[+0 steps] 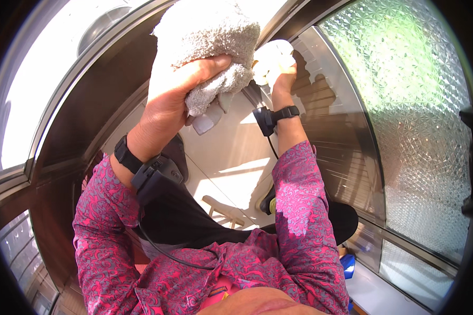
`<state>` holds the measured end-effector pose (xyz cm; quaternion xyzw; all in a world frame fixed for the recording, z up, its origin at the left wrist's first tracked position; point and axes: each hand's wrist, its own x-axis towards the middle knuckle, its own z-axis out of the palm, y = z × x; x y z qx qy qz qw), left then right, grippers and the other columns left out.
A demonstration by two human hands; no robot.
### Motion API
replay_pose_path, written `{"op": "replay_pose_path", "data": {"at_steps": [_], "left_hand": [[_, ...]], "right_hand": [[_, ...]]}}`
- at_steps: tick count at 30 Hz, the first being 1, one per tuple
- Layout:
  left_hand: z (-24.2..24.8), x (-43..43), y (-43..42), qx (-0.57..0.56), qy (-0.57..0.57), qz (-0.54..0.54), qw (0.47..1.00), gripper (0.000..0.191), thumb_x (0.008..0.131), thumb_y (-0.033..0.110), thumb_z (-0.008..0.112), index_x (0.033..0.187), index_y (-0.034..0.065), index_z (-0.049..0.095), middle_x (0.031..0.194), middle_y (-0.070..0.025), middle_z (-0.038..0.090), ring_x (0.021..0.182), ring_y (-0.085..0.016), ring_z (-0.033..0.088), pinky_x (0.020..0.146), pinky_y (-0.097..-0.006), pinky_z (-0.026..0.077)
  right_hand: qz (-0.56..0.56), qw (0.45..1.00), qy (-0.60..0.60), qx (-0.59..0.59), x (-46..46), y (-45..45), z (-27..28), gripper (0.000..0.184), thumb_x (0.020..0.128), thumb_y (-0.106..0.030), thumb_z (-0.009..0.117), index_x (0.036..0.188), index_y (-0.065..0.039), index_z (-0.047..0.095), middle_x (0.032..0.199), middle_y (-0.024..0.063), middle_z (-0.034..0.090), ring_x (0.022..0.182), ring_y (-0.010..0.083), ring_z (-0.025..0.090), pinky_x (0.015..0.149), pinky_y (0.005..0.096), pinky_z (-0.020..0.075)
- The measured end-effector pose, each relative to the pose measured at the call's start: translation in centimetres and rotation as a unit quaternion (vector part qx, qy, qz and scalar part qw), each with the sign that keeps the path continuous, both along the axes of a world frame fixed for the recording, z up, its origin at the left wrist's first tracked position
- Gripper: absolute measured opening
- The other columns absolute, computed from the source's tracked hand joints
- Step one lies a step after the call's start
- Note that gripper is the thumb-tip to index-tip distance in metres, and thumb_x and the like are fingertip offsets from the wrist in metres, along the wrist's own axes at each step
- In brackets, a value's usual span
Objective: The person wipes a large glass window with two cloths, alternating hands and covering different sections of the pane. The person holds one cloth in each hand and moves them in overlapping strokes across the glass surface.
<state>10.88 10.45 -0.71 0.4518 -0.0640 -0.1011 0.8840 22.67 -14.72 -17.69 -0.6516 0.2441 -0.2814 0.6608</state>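
My left hand (171,88) grips a bunched grey-white terry cloth (216,43), with my thumb pressed across its front. A pale tag (207,122) hangs from the cloth's lower edge, and its top is washed out by sun. My right hand (282,71) is raised close to the right of the cloth, near the meeting of a door frame and a slatted panel (315,90). Glare bleaches its fingers and a white shape (276,49) there. I cannot tell whether that shape is a held thing or only my sunlit fist.
Patterned glass (414,130) in a dark frame stands at right. A brown frame (102,71) curves along the left, with a round metal thing (100,29) beyond it. Between my legs lies a tiled floor (216,153) with a small stool (222,212). A blue item (347,265) lies at lower right.
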Motion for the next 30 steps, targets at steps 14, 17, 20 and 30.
{"op": "replay_pose_path", "data": {"at_steps": [14,17,20,30], "left_hand": [[-0.7,0.1,-1.0,0.024,-0.006,-0.054,0.998,0.028,0.092,0.017,0.067,0.115,0.0002,0.068,0.104,-0.0066,0.07,0.088,-0.012,0.067,0.068,-0.0243,0.054],[-1.3,-0.3,-0.3,0.049,-0.027,-0.087,0.995,0.031,0.097,0.02,0.06,0.12,0.0,0.068,0.112,-0.0072,0.07,0.095,-0.012,0.066,0.077,-0.0243,0.054],[-1.8,-0.8,0.6,-0.002,-0.036,-0.118,0.992,0.034,0.104,0.02,0.048,0.125,-0.0008,0.066,0.12,-0.0077,0.068,0.104,-0.014,0.064,0.092,-0.0241,0.05],[-1.0,-0.7,0.4,0.005,0.015,-0.102,0.995,0.03,0.097,0.02,0.061,0.118,0.0004,0.069,0.106,-0.0056,0.072,0.09,-0.011,0.067,0.077,-0.023,0.053]], "right_hand": [[-0.01,0.603,-0.001,-0.798,-4.8,-10.8,14.2,0.055,0.07,-0.023,0.081,0.12,-0.015,0.061,0.111,0.0138,0.061,0.099,0.0355,0.063,0.076,0.0443,0.0566],[0.024,0.593,0.232,-0.771,-12.2,-16.3,14.1,0.059,0.069,-0.021,0.08,0.123,-0.009,0.06,0.114,0.0135,0.061,0.102,0.0332,0.062,0.073,0.0421,0.0563],[-0.033,0.629,0.146,-0.763,-21.0,-20.0,15.6,0.061,0.073,-0.017,0.08,0.13,-0.015,0.058,0.11,0.0097,0.064,0.1,0.0337,0.063,0.08,0.043,0.0547],[-0.058,0.654,0.207,-0.725,-14.1,-15.1,14.0,0.053,0.071,-0.021,0.08,0.119,-0.005,0.062,0.109,0.0134,0.064,0.096,0.0341,0.064,0.08,0.0439,0.055]]}}
